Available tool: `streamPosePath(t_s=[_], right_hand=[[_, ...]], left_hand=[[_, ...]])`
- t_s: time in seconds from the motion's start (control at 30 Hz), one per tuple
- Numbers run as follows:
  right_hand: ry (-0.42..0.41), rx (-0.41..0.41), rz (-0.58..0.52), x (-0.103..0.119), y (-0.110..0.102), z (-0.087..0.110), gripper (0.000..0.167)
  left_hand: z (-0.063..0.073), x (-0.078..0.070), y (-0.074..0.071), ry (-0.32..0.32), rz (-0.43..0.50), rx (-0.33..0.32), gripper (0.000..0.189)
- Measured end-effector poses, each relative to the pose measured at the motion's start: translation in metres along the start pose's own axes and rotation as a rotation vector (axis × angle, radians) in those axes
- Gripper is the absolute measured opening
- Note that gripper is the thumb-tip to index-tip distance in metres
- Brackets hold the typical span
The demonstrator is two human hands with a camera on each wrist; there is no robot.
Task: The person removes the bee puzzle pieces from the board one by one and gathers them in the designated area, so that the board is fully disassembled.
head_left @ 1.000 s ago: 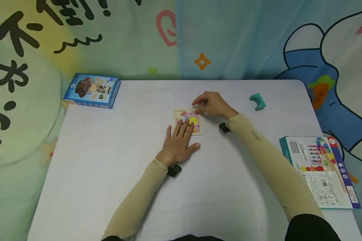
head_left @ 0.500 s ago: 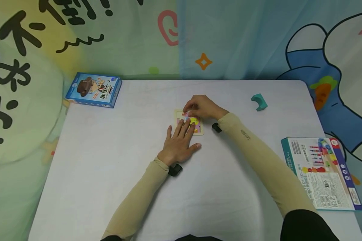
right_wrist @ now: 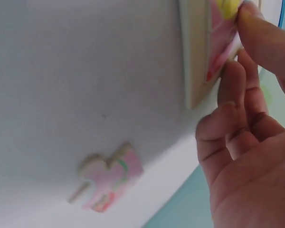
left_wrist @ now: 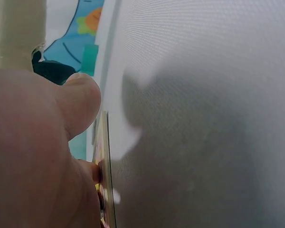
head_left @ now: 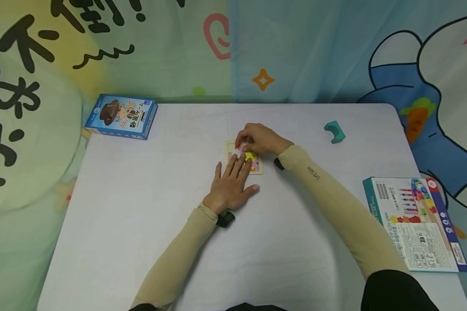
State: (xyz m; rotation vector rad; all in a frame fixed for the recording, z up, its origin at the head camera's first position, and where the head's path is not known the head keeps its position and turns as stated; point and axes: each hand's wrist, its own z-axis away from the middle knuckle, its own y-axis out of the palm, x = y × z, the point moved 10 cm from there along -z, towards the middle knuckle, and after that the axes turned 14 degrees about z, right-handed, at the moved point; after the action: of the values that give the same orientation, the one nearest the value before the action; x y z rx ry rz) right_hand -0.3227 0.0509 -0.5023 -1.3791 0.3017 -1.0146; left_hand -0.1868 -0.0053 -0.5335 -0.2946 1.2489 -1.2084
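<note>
A small jigsaw puzzle (head_left: 256, 167) with a pale wooden frame and a pink and yellow picture lies on the white table. Spread flat over its lower part, my left hand (head_left: 229, 185) presses it with straight fingertips. My right hand (head_left: 260, 139) is at the puzzle's upper edge, thumb and fingers curled in a pinch at a jigsaw piece mostly hidden behind them. In the right wrist view the thumb (right_wrist: 266, 42) meets the pink picture. A loose pink jigsaw piece (right_wrist: 111, 178) lies on the table beside the frame there; it is hidden in the head view.
A blue game box (head_left: 120, 116) sits at the table's back left. Toward the back right is a teal arch-shaped block (head_left: 335, 131). A larger white and purple box (head_left: 416, 224) lies at the right edge. A printed curtain (head_left: 295, 52) hangs behind the table.
My right hand has moved left from the puzzle's upper right corner to its upper middle, settling there over the last half second. The left hand has stayed in place on the puzzle.
</note>
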Motion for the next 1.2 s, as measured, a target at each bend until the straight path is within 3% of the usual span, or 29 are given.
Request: streamPosePath(t_s=[0.2, 0.9, 1.2], right_hand=[[-0.016, 0.045, 0.006, 0.005, 0.001, -0.002, 0.017], [-0.052, 0.039, -0.024, 0.012, 0.0, -0.003, 0.015], [0.038, -0.02, -0.057, 0.0, -0.007, -0.001, 0.022]], left_hand=[[0.0, 0.0, 0.0, -0.003, -0.007, -0.003, 0.082], [-0.001, -0.001, 0.0, 0.005, -0.009, -0.01, 0.081], [-0.002, 0.001, 0.001, -0.005, -0.002, 0.002, 0.081]])
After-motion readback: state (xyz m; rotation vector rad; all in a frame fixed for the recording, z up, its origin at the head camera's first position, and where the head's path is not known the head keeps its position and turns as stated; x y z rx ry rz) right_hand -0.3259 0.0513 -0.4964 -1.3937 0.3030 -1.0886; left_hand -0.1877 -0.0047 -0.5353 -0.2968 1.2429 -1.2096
